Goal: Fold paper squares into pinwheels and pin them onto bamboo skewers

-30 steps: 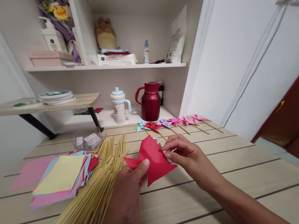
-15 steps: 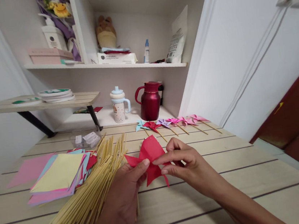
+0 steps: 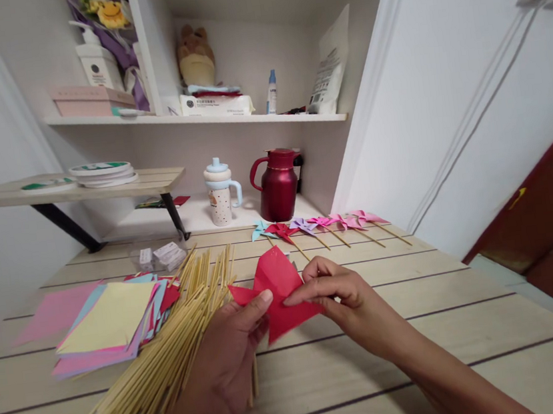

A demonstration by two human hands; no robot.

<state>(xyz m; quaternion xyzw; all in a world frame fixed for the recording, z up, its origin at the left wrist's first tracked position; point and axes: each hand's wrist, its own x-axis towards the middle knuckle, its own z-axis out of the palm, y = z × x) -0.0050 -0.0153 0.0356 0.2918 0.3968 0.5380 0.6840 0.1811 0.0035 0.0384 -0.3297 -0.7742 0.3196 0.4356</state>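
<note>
Fingers of both our hands pinch one red paper piece (image 3: 281, 292) held just above the table (image 3: 422, 323) in the head view. Our left hand (image 3: 229, 360) comes up from below; its thumb presses flat on the paper's left flap and the other fingers curl out of sight behind it. Our right hand (image 3: 340, 296) reaches in from the right, thumb and forefinger closed on the paper near its middle, the remaining fingers loosely bent. We see the paper as thin, matte and cut into pointed flaps, one standing up, one pointing left, one hanging down

Just left of our left hand lies a loose bundle of bamboo sticks (image 3: 173, 354), thin, pale and straight, fanned across the wood-grain tabletop. Beside them sits a stack of coloured paper squares (image 3: 109, 321), flat, with a yellow sheet on top. Behind the red paper, a row of finished pinwheels (image 3: 319, 225) in blue, red, purple and pink lies on sticks. Farther back stand a glossy red jug (image 3: 278, 186) and a pale lidded cup (image 3: 220, 194)
</note>
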